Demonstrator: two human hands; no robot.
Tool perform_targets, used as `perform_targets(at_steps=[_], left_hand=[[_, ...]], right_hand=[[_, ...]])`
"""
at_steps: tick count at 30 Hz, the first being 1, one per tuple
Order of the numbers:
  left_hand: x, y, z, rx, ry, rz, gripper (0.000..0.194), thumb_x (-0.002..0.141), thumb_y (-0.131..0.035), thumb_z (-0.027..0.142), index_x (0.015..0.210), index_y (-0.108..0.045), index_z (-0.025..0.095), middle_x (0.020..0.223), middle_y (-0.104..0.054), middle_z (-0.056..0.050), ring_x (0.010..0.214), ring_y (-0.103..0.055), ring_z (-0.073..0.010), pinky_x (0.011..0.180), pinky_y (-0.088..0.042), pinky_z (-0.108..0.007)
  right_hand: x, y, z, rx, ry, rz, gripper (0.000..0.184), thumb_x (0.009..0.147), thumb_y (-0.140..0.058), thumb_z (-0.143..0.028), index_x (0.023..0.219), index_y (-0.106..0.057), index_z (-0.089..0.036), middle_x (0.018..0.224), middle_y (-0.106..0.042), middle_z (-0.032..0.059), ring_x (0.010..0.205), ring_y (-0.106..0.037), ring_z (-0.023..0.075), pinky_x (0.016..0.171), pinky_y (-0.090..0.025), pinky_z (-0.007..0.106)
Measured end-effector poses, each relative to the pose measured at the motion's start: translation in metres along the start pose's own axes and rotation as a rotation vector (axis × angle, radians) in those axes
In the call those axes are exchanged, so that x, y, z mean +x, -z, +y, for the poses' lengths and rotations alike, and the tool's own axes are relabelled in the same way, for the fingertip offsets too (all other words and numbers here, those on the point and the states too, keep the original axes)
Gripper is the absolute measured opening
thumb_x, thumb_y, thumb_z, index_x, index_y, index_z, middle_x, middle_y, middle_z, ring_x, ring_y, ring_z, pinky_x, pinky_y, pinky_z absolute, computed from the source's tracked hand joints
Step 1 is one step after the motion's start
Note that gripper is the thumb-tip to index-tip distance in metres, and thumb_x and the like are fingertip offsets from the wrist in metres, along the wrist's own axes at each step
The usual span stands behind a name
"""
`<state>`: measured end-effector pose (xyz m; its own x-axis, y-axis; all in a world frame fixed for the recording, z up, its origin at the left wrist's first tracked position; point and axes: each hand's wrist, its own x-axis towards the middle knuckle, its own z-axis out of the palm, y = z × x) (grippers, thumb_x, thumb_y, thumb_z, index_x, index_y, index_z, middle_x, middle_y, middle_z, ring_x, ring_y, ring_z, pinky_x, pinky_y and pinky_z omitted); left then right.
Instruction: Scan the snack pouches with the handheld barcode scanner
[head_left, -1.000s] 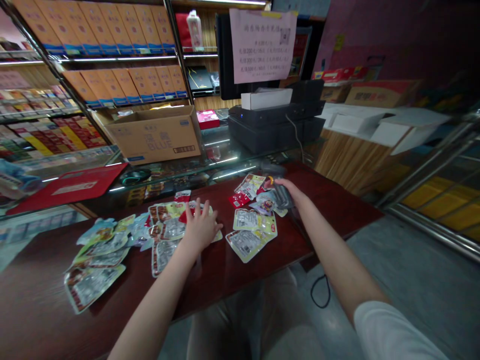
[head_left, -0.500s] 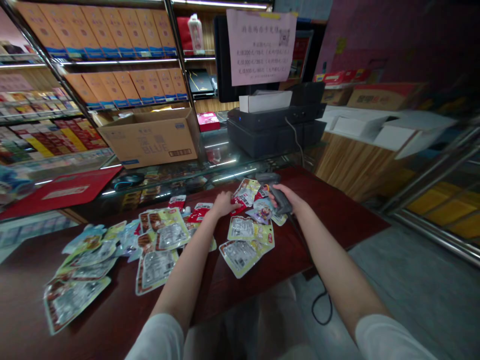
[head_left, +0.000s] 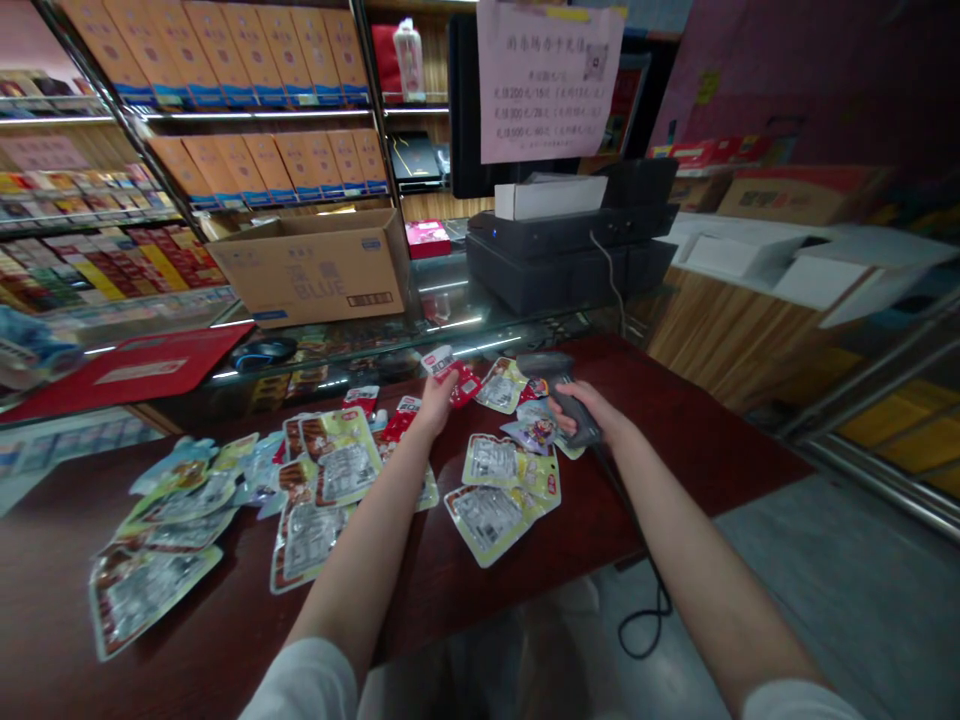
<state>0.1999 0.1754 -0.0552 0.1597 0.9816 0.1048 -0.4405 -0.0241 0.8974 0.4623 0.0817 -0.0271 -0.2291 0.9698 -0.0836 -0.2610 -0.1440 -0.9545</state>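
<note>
Three loose clusters of packets lie on the tabletop [head_left: 690, 440], and I judge the work partway: one packet is raised, the rest lie spread or overlapping. Nothing marks which are finished, so I cannot count what is left. Nearest, toward the tabletop's left end, is a fan of brown-and-silver pouches [head_left: 154, 590], with a pale blue pouch [head_left: 176, 467] on its far side. Toward the near edge, to the right of my left forearm [head_left: 367, 540], two silver-and-yellow pouches [head_left: 491, 525] overlap. That forearm crosses the middle cluster of pouches [head_left: 349, 465] and hides part of it. Farther in, my right grip [head_left: 600, 410] is wrapped around the handle of a black scanner [head_left: 576, 408]; whether it touches the purple pouch [head_left: 534, 433] just beside it, I cannot tell. By the far edge, my left grip [head_left: 435, 405] pinches a red packet [head_left: 466, 384], tilted and apart from the scanner. Beyond that edge, an open cardboard box [head_left: 307, 275] stands on the glass case [head_left: 435, 280]; I cannot see its contents.

Half a second ago my left grip was down at the right-hand cluster, where this red packet lay; now the packet is up and a little farther left. My right grip had the scanner then too, and the other pouches look unmoved.
</note>
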Motion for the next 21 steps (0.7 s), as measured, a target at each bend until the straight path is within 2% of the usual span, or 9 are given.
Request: perform_targets(at_steps=[7,12,18,21], left_hand=[[-0.0033,-0.0022,0.0042,-0.027,0.035,-0.041,0.049,0.076,-0.079,0.042,0.112,-0.06,0.014,0.122,-0.071,-0.016,0.102,-0.072,-0.0253,0.1,-0.052,-0.048],[-0.0033,-0.004,0.0049,-0.01,0.048,-0.046,0.047,0.075,-0.079,0.041,0.109,-0.063,0.013,0.118,-0.072,-0.016,0.099,-0.072,-0.0252,0.1,-0.052,-0.048],[-0.0037,-0.0073,0.0035,0.027,0.058,-0.004,0.039,0.077,-0.076,0.037,0.104,-0.064,0.012,0.115,-0.073,-0.016,0.095,-0.072,-0.0241,0.097,-0.053,-0.047],[-0.0014,-0.0069,0.0021,0.051,0.059,0.022,0.038,0.074,-0.076,0.035,0.102,-0.063,0.012,0.105,-0.075,-0.013,0.089,-0.073,-0.0228,0.094,-0.054,-0.047]], right_hand=[[-0.0075,-0.0103,-0.0007,-0.036,-0.057,-0.009,0.035,0.074,-0.075,-0.041,0.08,-0.049,-0.019,0.054,-0.053,-0.0044,0.034,-0.04,0.0067,0.035,-0.032,0.022],[-0.0081,-0.0108,-0.0024,-0.058,-0.091,-0.042,0.035,0.072,-0.077,-0.04,0.083,-0.05,-0.018,0.054,-0.053,-0.0049,0.033,-0.043,0.0077,0.033,-0.03,0.021],[-0.006,-0.0094,0.0,-0.049,-0.099,-0.073,0.034,0.072,-0.075,-0.039,0.085,-0.052,-0.017,0.052,-0.052,-0.0059,0.033,-0.042,0.0074,0.035,-0.034,0.023],[-0.006,-0.0085,-0.0002,-0.032,-0.087,-0.076,0.035,0.073,-0.075,-0.039,0.087,-0.051,-0.018,0.053,-0.053,-0.0056,0.034,-0.042,0.0073,0.035,-0.034,0.022]])
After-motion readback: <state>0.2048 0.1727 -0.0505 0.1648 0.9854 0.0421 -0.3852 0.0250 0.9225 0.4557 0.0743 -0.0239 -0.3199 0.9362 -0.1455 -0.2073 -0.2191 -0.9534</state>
